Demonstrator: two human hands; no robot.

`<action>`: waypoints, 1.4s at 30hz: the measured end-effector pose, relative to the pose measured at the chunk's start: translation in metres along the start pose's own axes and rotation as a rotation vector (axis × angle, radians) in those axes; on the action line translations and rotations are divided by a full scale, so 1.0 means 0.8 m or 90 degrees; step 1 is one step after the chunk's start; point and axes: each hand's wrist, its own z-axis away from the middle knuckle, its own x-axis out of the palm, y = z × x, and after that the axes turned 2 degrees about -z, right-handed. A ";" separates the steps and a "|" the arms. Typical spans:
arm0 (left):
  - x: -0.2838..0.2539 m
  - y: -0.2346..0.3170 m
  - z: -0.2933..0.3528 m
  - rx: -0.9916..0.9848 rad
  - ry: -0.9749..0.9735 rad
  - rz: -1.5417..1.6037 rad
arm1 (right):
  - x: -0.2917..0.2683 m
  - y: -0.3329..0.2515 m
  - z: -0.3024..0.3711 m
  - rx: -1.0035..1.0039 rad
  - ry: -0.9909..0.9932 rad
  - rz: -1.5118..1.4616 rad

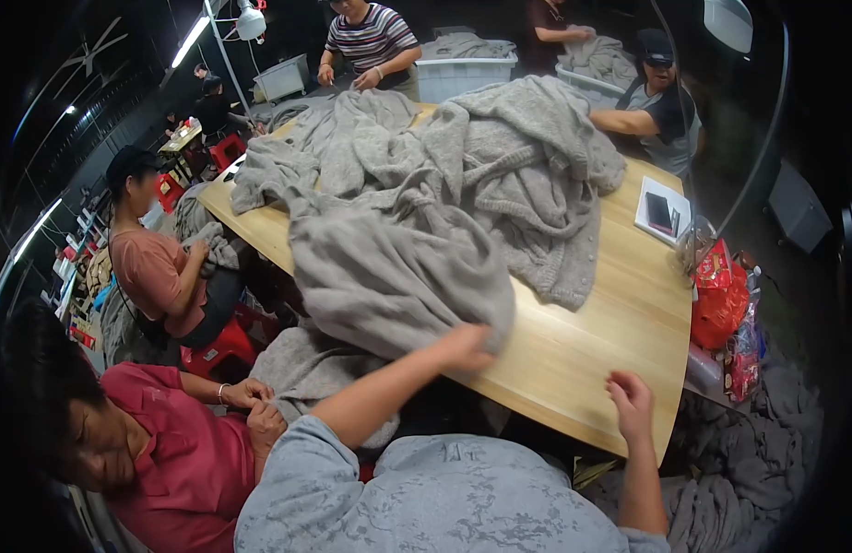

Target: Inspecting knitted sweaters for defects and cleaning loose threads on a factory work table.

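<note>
Near the surface's (573, 369) close right corner, the right hand (633, 405) is raised over the near edge, its fingers parted and loosely curled, with nothing in them. To its left, the left hand (465, 348) reaches over the near edge to the grey garment (398, 267); its fingers are at the garment's lower right side, too blurred to tell how far open they are or whether they grip. The garment lies bunched just beyond those fingers and to their left, covering part of the near left edge, well apart from the right fingers. Beside the left forearm, a co-worker (186, 433) in red holds grey cloth (301, 359) below that edge. Beyond the garment, a pile (527, 157) of grey knitwear stretches toward the far edge. By the right edge, a dark phone (658, 210) lies on a white pad (682, 219); a red bag (718, 304) is just outside that edge. Past the far edge are a person (375, 41) in stripes and a white bin (463, 81).
</note>
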 end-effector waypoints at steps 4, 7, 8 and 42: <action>0.014 0.095 0.021 0.302 -0.184 0.275 | 0.084 0.006 -0.051 0.055 -0.101 -0.187; -0.032 0.085 -0.002 0.312 -0.104 0.278 | 0.117 0.008 -0.073 0.031 -0.062 -0.068; -0.050 0.069 -0.013 0.273 0.028 0.209 | 0.122 0.008 -0.072 -0.037 -0.056 0.086; -0.186 0.056 0.016 0.112 0.399 0.221 | 0.143 -0.426 -0.325 -0.307 0.014 0.167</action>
